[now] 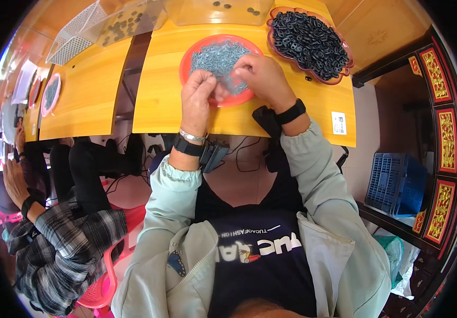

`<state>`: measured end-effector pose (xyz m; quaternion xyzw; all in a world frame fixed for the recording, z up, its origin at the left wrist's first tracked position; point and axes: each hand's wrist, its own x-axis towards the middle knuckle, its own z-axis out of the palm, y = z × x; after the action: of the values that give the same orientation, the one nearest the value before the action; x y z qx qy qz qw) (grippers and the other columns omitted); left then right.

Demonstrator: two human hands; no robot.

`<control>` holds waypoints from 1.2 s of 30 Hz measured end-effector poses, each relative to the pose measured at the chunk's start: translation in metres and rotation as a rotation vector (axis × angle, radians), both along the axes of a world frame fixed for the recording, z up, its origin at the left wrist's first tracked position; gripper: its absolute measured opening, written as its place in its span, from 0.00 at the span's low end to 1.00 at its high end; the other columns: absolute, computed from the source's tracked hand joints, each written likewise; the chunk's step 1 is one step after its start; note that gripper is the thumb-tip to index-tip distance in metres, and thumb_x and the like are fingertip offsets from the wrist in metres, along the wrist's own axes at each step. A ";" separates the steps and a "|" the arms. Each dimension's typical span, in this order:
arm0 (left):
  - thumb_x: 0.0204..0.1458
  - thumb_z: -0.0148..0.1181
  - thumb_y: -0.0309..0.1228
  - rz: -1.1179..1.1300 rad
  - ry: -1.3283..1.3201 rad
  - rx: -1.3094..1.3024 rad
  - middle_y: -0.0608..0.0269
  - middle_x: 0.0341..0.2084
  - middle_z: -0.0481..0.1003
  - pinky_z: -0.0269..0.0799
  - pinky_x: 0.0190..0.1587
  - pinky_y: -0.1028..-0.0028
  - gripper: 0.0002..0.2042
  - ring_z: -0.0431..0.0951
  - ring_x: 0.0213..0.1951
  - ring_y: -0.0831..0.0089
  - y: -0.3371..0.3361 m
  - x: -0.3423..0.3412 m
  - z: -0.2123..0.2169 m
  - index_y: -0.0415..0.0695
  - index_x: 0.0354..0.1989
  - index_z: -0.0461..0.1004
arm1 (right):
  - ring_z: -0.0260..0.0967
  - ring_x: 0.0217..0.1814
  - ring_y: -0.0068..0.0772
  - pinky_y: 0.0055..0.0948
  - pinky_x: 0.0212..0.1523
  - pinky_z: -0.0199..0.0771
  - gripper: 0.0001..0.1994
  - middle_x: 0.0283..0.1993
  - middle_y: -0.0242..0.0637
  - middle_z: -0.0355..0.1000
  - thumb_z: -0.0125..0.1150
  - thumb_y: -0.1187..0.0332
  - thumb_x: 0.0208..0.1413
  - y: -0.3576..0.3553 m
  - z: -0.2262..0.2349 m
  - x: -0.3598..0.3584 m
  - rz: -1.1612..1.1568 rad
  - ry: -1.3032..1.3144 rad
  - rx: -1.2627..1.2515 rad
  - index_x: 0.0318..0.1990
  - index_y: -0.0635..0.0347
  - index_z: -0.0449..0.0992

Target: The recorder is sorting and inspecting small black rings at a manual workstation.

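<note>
Over a red round plate point(186, 59) heaped with small silvery metal pieces point(218, 55), both my hands work close together. My left hand point(199, 90) is at the near left rim, thumb and fingertips pinched together. Just right of it, my right hand point(263, 77) is above the pile with its fingers bent inward and closed. What either hand pinches is too small and blurred to make out. Beyond my right hand, a scalloped reddish-brown tray point(346, 55) holds a big heap of black oval pieces with holes point(308, 45).
A clear plastic bin point(218, 16) with a few dark pieces stands at the back. A white mesh basket point(75, 34) is far left. One black piece point(308, 78) lies by the tray. A person in a plaid sleeve point(64, 228) sits left. A blue crate point(395, 183) stands right.
</note>
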<state>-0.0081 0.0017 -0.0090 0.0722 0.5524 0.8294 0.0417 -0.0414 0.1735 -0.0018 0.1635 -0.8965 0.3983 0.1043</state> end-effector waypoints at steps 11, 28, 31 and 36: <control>0.54 0.45 0.27 0.022 -0.021 0.011 0.64 0.19 0.70 0.64 0.27 0.80 0.05 0.69 0.22 0.78 0.004 0.003 0.003 0.40 0.29 0.64 | 0.61 0.28 0.13 0.15 0.30 0.63 0.09 0.25 0.24 0.68 0.54 0.65 0.55 -0.001 0.013 0.003 0.207 -0.420 -0.565 0.30 0.62 0.72; 0.55 0.45 0.27 -0.009 0.034 0.011 0.56 0.32 0.72 0.69 0.35 0.76 0.07 0.73 0.32 0.71 0.004 0.004 0.005 0.37 0.33 0.67 | 0.64 0.30 0.12 0.17 0.31 0.66 0.07 0.27 0.25 0.69 0.55 0.68 0.53 -0.012 0.018 0.015 0.277 -0.383 -0.669 0.31 0.64 0.72; 0.55 0.45 0.27 -0.006 0.035 0.024 0.56 0.31 0.72 0.68 0.35 0.77 0.07 0.73 0.31 0.72 0.003 0.002 0.002 0.36 0.34 0.67 | 0.68 0.29 0.19 0.20 0.31 0.67 0.06 0.27 0.30 0.71 0.54 0.70 0.51 -0.016 0.015 0.017 0.180 -0.197 -0.437 0.32 0.64 0.72; 0.54 0.45 0.27 0.024 0.060 -0.020 0.57 0.30 0.72 0.68 0.37 0.76 0.07 0.72 0.31 0.73 0.005 0.002 0.001 0.36 0.32 0.68 | 0.68 0.29 0.43 0.34 0.30 0.67 0.03 0.26 0.43 0.69 0.53 0.73 0.47 -0.020 0.012 0.016 0.052 0.303 -0.013 0.29 0.62 0.70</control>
<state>-0.0065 0.0063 -0.0084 0.0898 0.5627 0.8216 0.0158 -0.0251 0.1538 0.0104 0.2443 -0.8633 0.3775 0.2293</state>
